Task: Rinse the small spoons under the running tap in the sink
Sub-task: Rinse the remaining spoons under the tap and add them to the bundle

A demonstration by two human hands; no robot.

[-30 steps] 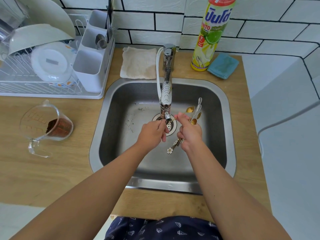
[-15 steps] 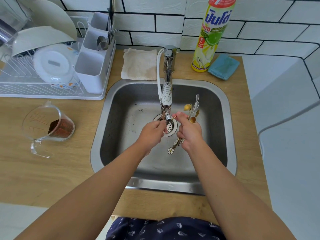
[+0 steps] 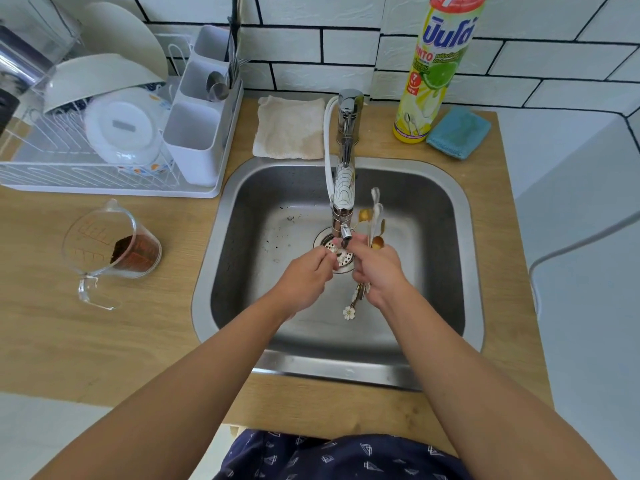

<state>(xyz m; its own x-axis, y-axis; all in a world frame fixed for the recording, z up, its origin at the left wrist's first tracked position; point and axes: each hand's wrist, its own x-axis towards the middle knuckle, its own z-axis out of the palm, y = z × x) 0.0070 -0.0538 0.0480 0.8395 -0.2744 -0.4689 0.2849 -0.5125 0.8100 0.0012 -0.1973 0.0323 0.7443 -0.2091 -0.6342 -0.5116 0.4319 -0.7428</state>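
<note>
I see my right hand (image 3: 375,268) curled tight round a bundle of small spoons (image 3: 374,216), thin metal stems with gold and pale bowls fanning upward and a white flower-shaped handle end hanging below my fist. My left hand (image 3: 304,271) pinches one spoon just under the chrome tap (image 3: 346,161) spout, over the perforated drain at the middle of the sink (image 3: 242,202). The sink is brushed steel with rounded corners, and bare basin floor lies open toward its near and left walls. A clear measuring jug (image 3: 110,251) holding brown grounds stands on the wooden counter left of the sink's left rim.
</note>
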